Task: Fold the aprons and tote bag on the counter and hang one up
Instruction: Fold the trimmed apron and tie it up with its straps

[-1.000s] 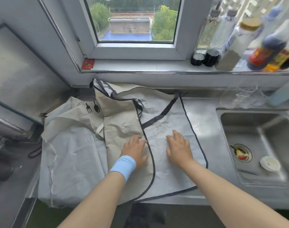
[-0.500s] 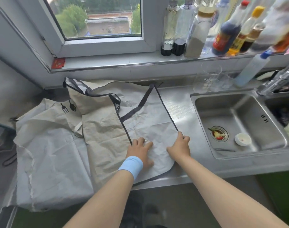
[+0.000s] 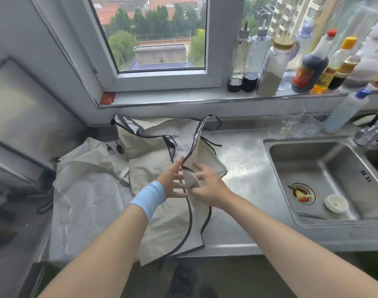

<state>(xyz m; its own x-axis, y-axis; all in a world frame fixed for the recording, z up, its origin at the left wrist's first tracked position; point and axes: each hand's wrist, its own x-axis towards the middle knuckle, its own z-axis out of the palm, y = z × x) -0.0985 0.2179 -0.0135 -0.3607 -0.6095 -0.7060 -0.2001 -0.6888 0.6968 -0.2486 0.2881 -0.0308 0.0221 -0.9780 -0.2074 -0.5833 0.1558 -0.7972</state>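
Right edge of beige black-trimmed cloth apron [image 3: 162, 229], flat a moment ago, now lifts off steel table [image 3: 244, 160]: right hand [image 3: 207, 186] pinches it, left hand [image 3: 173, 181] spread, seemingly steadying (blurred), so first fold underway.

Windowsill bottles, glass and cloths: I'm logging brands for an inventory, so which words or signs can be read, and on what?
"RE": white print on the clear glass; the letters after it are blurred.
Fork and spoon sign, no words: on the pale cloth.
Dark sauce bottle, red label: too blurred to read.
Yellow-capped bottle, label: too blurred.
Red sticker on the sill: unreadable.
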